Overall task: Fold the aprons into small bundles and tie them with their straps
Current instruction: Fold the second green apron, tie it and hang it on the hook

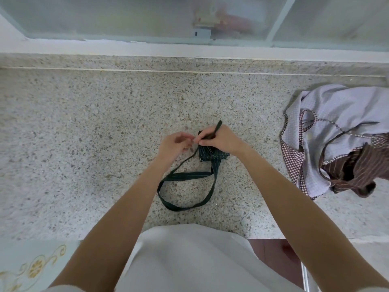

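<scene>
Nearest to the camera is the person's white garment, smooth and plain, and from both sides of it the two bare forearms go forward over the speckled stone counter. Just beyond the garment, on the counter, lies the long dark green strap in a flat open loop; it looks like woven cotton with a thin pale stitch line. The loop goes up to the dark green striped bundle, a small, thick, squarish packet of folded apron, which lies directly beyond the loop. The right hand rests on the far part of the bundle and pinches a thin strap end, which sticks out past the knuckles. The left hand is just left of the bundle with loosely curled fingers; whether it holds the other thin strap that runs down from there I cannot tell. My judgement is that the folding of this apron is done and the tying is in progress, since much strap is not yet wrapped and no knot shows. To the right of the bundle, well apart, lies a loose heap of aprons: pale lilac checked cloth, a red-and-white gingham edge and brown striped fabric, all soft and crumpled, not yet folded. Beyond the bundle, at the far edge of the counter, stands a white frame with frosted panes.
</scene>
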### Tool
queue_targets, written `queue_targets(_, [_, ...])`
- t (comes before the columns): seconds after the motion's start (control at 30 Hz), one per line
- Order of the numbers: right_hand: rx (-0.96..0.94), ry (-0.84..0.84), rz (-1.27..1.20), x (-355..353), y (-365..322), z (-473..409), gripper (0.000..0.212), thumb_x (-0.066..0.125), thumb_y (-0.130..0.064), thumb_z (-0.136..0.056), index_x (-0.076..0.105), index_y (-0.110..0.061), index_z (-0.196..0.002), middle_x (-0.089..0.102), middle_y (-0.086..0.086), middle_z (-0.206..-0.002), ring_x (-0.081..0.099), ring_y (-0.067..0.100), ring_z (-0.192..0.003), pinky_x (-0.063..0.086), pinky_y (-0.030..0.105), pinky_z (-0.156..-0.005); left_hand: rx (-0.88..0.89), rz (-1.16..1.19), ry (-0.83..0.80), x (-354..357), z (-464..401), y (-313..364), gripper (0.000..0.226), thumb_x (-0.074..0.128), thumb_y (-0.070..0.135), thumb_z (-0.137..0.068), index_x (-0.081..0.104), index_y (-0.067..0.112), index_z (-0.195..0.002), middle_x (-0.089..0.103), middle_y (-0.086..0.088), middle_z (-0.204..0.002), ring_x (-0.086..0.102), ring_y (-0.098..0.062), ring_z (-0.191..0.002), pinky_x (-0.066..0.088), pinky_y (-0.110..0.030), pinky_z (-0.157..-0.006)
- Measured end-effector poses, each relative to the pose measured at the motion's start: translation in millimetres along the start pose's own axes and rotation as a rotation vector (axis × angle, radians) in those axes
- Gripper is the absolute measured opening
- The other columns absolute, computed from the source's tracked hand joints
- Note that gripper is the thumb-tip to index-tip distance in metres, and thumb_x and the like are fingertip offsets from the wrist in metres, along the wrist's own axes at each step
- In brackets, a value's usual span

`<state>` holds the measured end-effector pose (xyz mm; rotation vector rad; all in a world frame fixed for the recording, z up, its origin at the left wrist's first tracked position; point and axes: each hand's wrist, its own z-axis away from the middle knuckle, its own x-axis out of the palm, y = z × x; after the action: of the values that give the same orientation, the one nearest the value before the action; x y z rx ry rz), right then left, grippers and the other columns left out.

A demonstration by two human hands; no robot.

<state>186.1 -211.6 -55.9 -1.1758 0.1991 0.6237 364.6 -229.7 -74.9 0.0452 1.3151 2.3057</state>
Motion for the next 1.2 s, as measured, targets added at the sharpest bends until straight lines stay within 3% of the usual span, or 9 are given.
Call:
queue_targets(0.07, [-0.034,0.008,0.002,0.4,-0.5,-0.3,0.010,0.070,-0.006,-0.080,0.073,-0.013,-0.087,0.067,-0.015,-0.080,0.059,-0.008,-0.077,0.045,0.012,-0.080,0.085,-0.088,-0.057,2.3,1.9,-4.6,0.012,0.066,0.013,-0.085,0.068,0.020,-0.094,0.070,0.000,-0.094,0.065,-0.014,-0.087,0.052,-0.025,-0.082])
queue_targets(0.2, [-0.081,0.037,0.053,5.4,0.3,-1.5,0.017,0.069,-0.002,-0.077,0.064,-0.014,-0.088,0.070,-0.001,-0.087,0.065,0.015,-0.084,0.052,0.035,-0.085,0.203,-0.178,-0.002,9.2,0.5,-4.7,0.014,0.071,0.015,-0.082,0.064,0.021,-0.093,0.065,0.007,-0.088,0.060,-0.003,-0.074,0.045,-0.009,-0.070])
queue_targets(0.3, [-0.157,0.114,0.156,11.5,0.6,0.0,0.019,0.067,0.002,-0.077,0.063,-0.011,-0.090,0.069,0.001,-0.084,0.064,0.015,-0.079,0.054,0.033,-0.079,0.237,-0.330,0.041,9.3,-4.3,-4.2,0.010,0.070,0.017,-0.082,0.065,0.015,-0.091,0.066,0.002,-0.090,0.060,-0.009,-0.079,0.046,-0.018,-0.072])
queue_targets(0.4, [-0.212,0.314,0.330,24.0,1.8,1.2,0.015,0.062,0.004,-0.076,0.065,-0.007,-0.085,0.067,0.004,-0.081,0.061,0.018,-0.074,0.053,0.036,-0.071,0.274,-0.451,0.037,11.8,-4.1,-0.7,0.014,0.065,0.021,-0.085,0.065,0.011,-0.095,0.064,0.002,-0.094,0.059,-0.009,-0.084,0.043,-0.023,-0.073])
queue_targets(0.5, [-0.262,0.421,0.417,35.7,3.2,3.2,0.013,0.059,0.006,-0.080,0.065,-0.005,-0.086,0.062,0.009,-0.088,0.059,0.024,-0.071,0.049,0.033,-0.061,0.237,-0.360,0.065,11.0,-0.3,-5.4,0.009,0.064,0.021,-0.086,0.066,0.015,-0.092,0.065,0.005,-0.091,0.059,-0.005,-0.081,0.044,-0.014,-0.070])
queue_targets(0.67, [-0.338,0.447,0.390,45.1,9.1,5.3,0.013,0.060,0.007,-0.081,0.061,-0.005,-0.087,0.054,0.011,-0.091,0.055,0.022,-0.066,0.047,0.034,-0.052,0.241,-0.202,0.008,0.8,0.4,-14.4,0.016,0.061,0.018,-0.089,0.064,0.024,-0.103,0.070,0.004,-0.090,0.065,-0.007,-0.083,0.049,-0.017,-0.078])
queue_targets(0.93, [-0.400,0.403,0.268,44.2,15.0,8.7,0.012,0.064,0.002,-0.081,0.062,-0.006,-0.090,0.055,0.001,-0.090,0.049,0.006,-0.075,0.049,0.031,-0.061,0.317,-0.450,-0.162,-19.5,-8.2,3.2,0.011,0.064,0.016,-0.086,0.064,0.025,-0.092,0.061,0.020,-0.083,0.056,0.007,-0.077,0.040,-0.013,-0.069])
queue_targets(1.03, [-0.385,0.397,0.263,47.1,14.1,6.9,0.015,0.064,0.000,-0.082,0.064,-0.009,-0.094,0.057,0.001,-0.092,0.054,0.011,-0.076,0.051,0.033,-0.065,0.341,-0.530,-0.147,-19.6,-5.7,7.6,0.009,0.059,0.013,-0.087,0.061,0.018,-0.096,0.059,0.011,-0.083,0.054,-0.002,-0.076,0.036,-0.011,-0.065])
queue_targets(1.2, [-0.345,0.428,0.255,53.5,10.7,3.4,0.016,0.065,-0.004,-0.083,0.066,-0.013,-0.096,0.061,-0.002,-0.093,0.057,0.009,-0.077,0.054,0.034,-0.069,0.181,-0.379,-0.051,-14.2,-10.8,1.1,0.005,0.049,0.016,-0.092,0.053,0.019,-0.093,0.056,0.005,-0.081,0.050,-0.011,-0.071,0.037,-0.022,-0.059])
